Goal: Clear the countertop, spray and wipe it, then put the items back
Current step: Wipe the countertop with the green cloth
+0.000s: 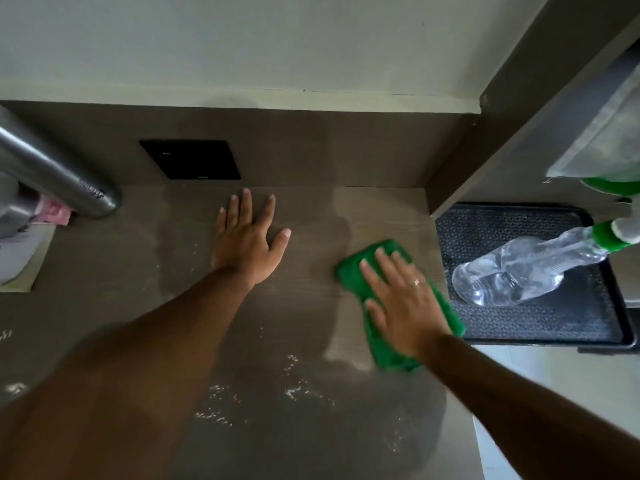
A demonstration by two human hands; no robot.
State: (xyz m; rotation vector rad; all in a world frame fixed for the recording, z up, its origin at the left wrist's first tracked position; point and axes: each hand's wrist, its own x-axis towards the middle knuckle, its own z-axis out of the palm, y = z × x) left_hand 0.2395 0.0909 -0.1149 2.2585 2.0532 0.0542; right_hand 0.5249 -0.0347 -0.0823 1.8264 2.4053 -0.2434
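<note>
The green cloth (377, 271) lies flat on the brown countertop (294, 306) toward its right side, and the right hand (403, 303) is spread on top of it, palm down, fingers straight and a little apart, pressing rather than gripping; cloth shows past the fingertips at eleven o'clock and past the wrist at five (there is a ring on one finger). The left hand (247, 239) rests at about nine o'clock from the cloth, well apart from it, open and flat on the bare counter with nothing under it.

Wet streaks and white flecks mark the counter nearer the person. At three o'clock from the cloth, a clear spray bottle (519, 271) with a green collar lies on a black tray (554, 323). On the back panel sits a black square plate (190, 159); its small markings are too tiny to read. At far left a steel cylinder (59, 168) carries writing I cannot make out.
</note>
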